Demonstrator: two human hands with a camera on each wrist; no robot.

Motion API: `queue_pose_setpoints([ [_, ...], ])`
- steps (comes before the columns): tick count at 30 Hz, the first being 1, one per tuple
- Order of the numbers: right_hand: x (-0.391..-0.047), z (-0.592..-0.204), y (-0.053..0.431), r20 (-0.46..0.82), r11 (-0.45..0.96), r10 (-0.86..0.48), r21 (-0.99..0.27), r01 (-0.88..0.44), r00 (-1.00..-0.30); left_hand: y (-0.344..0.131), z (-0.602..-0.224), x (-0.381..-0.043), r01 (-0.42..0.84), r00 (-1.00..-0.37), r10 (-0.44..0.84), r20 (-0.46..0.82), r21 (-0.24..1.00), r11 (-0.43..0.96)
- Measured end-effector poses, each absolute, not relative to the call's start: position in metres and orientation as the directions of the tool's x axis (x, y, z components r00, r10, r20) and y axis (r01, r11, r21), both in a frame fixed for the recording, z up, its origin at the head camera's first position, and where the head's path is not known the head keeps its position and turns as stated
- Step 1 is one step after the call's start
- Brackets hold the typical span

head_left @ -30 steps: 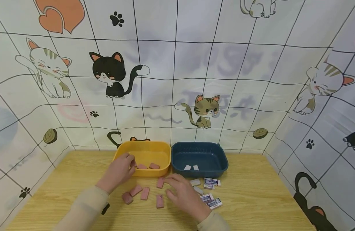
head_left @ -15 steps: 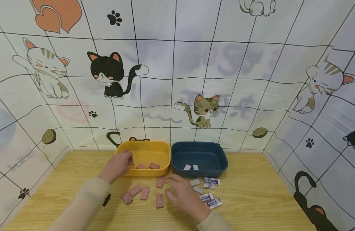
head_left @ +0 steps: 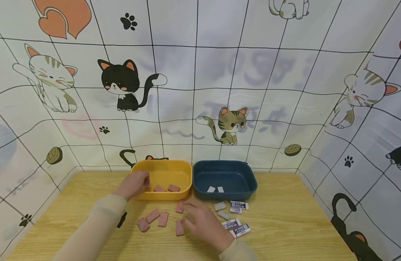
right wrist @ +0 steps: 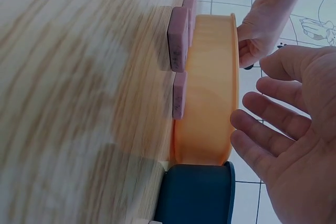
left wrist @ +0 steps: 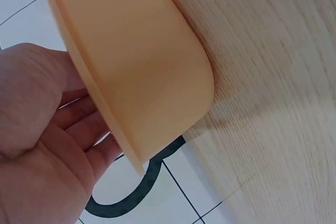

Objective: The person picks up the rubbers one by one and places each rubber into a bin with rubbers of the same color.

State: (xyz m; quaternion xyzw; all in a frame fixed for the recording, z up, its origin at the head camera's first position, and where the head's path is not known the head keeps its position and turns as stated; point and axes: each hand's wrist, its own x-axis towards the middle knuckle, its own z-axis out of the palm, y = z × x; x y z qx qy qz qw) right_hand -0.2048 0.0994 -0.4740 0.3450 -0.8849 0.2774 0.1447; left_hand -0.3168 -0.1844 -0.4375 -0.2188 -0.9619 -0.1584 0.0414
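My left hand (head_left: 135, 184) reaches over the left rim of the yellow bin (head_left: 166, 196), and in the left wrist view its fingers (left wrist: 79, 114) bend in behind the rim. Its fingertips are hidden, so I cannot tell whether they hold anything. Two pink erasers (head_left: 173, 188) lie on the bin's floor. My right hand (head_left: 205, 223) hovers low over the table, fingers spread and holding nothing, right by a pink eraser (head_left: 179, 207). Another pink eraser (head_left: 179, 228) lies near its thumb. Several more pink erasers (head_left: 153, 216) lie in front of the yellow bin.
A dark blue bin (head_left: 225, 196) with two small white pieces (head_left: 211, 189) stands directly right of the yellow one. In front of it lie white erasers (head_left: 220, 206) and several sleeved erasers (head_left: 241, 230). A cat-patterned cloth (head_left: 187, 72) closes off the back and sides.
My left hand has shifted slightly down, further into the yellow bin. My right hand has edged left, over the near pink eraser. The pieces on the table have stayed put.
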Motion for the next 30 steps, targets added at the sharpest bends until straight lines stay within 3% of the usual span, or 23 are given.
queue_pose_setpoints([
  [14, -0.205, -0.477, 0.099, 0.383, 0.623, -0.541, -0.416, -0.662, -0.749, -0.187, -0.446, -0.334, 0.355, -0.926, 0.378, -0.002, 0.338, 0.872],
  [30, -0.204, -0.476, 0.100, 0.368, 0.670, -0.526, -0.377, -0.640, -0.767, -0.188, -0.445, -0.338, 0.364, -0.923, 0.386, 0.007, 0.346, 0.865],
])
